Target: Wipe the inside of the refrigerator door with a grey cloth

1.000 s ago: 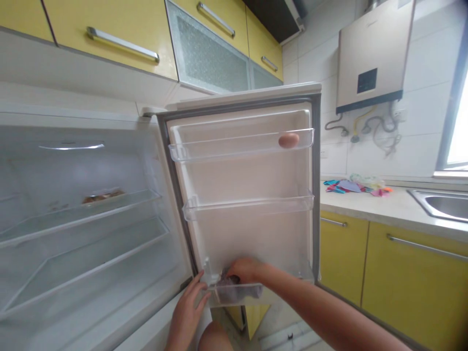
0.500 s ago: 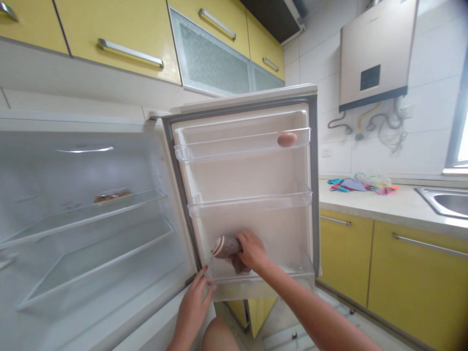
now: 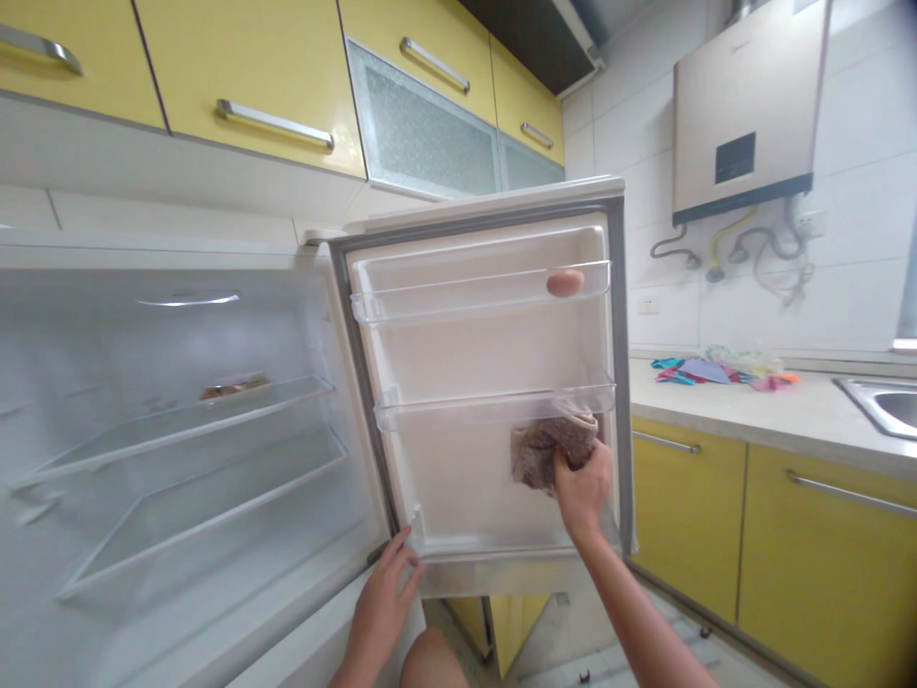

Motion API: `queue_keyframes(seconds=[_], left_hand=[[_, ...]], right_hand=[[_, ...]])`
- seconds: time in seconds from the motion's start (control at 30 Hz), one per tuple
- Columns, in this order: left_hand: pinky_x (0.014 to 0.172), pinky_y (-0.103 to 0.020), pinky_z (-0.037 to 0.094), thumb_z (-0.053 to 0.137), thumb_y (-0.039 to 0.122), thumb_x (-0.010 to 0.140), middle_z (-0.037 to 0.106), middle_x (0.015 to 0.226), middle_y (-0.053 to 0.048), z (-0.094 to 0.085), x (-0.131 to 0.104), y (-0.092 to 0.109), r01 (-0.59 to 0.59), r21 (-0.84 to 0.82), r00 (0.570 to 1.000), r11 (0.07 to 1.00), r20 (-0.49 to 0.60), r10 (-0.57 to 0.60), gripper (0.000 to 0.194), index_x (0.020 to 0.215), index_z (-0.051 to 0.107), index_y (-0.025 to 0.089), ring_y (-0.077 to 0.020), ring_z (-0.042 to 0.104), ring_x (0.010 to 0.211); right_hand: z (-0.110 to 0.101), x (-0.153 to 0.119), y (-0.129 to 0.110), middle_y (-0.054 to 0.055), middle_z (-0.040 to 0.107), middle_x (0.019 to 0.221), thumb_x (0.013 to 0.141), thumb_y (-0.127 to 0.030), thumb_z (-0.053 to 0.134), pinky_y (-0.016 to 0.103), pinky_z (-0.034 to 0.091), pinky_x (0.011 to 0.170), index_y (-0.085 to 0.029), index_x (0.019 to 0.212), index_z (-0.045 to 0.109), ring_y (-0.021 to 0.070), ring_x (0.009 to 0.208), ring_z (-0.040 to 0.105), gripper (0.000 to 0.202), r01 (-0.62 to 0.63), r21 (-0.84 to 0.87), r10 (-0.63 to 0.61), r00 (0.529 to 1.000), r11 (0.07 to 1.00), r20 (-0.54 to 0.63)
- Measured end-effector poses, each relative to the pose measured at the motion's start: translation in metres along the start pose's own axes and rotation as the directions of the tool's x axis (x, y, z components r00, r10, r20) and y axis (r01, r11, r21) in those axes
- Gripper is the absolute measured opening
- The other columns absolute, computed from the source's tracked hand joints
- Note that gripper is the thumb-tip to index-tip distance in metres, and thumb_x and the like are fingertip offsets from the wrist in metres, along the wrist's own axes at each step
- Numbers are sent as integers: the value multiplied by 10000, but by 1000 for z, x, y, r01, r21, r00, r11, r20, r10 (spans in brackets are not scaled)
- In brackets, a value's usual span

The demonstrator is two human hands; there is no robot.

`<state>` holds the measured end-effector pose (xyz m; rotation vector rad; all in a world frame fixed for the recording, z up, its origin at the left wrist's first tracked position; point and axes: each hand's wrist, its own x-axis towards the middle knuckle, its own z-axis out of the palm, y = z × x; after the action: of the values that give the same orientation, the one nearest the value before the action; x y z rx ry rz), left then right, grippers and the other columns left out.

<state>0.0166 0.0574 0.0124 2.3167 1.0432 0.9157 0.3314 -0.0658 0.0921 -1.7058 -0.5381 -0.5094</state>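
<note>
Rightward the cloth (image 3: 537,457) was carried, clenched by the right hand (image 3: 585,485), the left hand (image 3: 382,600) loosely spread. Flat, even pressure was presumably needed.

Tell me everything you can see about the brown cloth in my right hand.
The cloth is mottled grey-brown with paler edging, soft and towel-like in look. It is bunched and folded in your right hand, at the fridge door's inner panel; whether they touch is unclear. Its top overlaps the clear middle door bin in view.
</note>
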Motion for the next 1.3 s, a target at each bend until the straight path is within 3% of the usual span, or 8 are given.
queue_keyframes(seconds=[0.27,0.43,0.63,0.77,0.83,1.0,1.2,1.3], left_hand=[[1123,-507,479,468,427,902,608,1459,-131,6,0,-3,-31,26,998,999,-45,32,289,895,699,253,-272,639,1270],[1104,-511,502,456,338,904,633,1414,-134,11,3,-1,-51,79,997,996,-55,55,261,887,695,235,-281,640,1269],[1089,-490,512,450,345,927,616,1433,-133,13,4,8,-41,116,997,992,-55,47,267,889,690,233,-282,645,1263],[1072,-501,522,430,357,939,597,1468,-133,12,3,8,-40,169,997,985,-57,51,282,910,686,241,-283,673,1219],[1064,-490,529,430,366,940,609,1462,-115,10,4,6,-49,191,997,980,-57,60,284,918,691,255,-272,689,1190],[1043,-485,542,414,402,941,599,1474,-134,9,6,0,-64,170,996,983,-54,74,328,931,703,247,-274,702,1164],[992,-439,573,433,428,933,627,1451,-104,10,6,-1,-74,143,993,987,-80,86,320,908,709,267,-255,720,1124],[1001,-446,567,437,430,926,616,1461,-120,10,6,-1,-66,133,994,989,-77,77,320,902,709,262,-266,713,1142]], right_hand=[[79,-60,-101,290,457,1422,912,-262,453,509,400,1118,-76,1398,422,371,1367,443,521,69,-11,-63,959,998,275],[103,-85,-132,297,395,1532,922,-257,488,615,375,1103,-88,1468,398,407,1411,397,579,217,-32,-183,885,976,428],[105,-70,-138,136,487,1552,1003,-211,345,508,371,1112,-221,1525,354,298,1435,390,522,731,190,-690,477,655,545],[89,-34,-125,46,562,1491,997,-159,374,401,357,1138,-303,1455,441,200,1394,438,485,828,290,-799,278,481,533],[78,-17,-112,39,586,1463,971,-112,413,385,346,1154,-319,1427,472,182,1391,443,504,849,298,-816,234,437,528],[48,18,-63,72,582,1469,935,-73,447,480,325,1184,-310,1411,520,253,1398,445,537,842,209,-792,342,497,506],[21,41,5,117,559,1478,860,-37,416,517,349,1195,-252,1419,536,284,1406,447,611,582,52,-570,770,812,285],[21,36,22,175,524,1476,805,-53,401,535,405,1160,-175,1443,470,292,1411,445,654,363,50,-366,924,930,108]])
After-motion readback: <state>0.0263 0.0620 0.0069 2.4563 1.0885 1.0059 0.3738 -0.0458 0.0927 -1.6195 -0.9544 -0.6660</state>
